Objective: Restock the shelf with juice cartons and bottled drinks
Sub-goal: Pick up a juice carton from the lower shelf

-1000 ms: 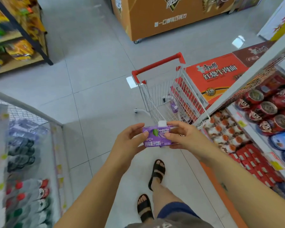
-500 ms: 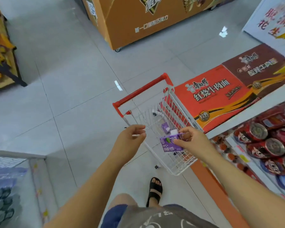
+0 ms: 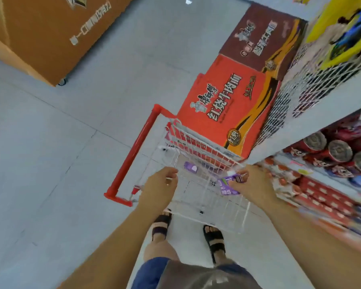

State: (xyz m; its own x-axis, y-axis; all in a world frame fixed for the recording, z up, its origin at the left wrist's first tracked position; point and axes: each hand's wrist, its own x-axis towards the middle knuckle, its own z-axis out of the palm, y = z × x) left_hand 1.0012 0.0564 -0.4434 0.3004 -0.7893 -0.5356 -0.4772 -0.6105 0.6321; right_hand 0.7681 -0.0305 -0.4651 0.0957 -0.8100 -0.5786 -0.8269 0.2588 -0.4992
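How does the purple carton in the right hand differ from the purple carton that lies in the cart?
The held carton is pinched by the right hand over the cart; the cart carton lies inside it, untouched. The held carton shows white print; the cart carton is too blurred to read. The held carton appears larger, the cart carton smaller. Both are purple with some white.
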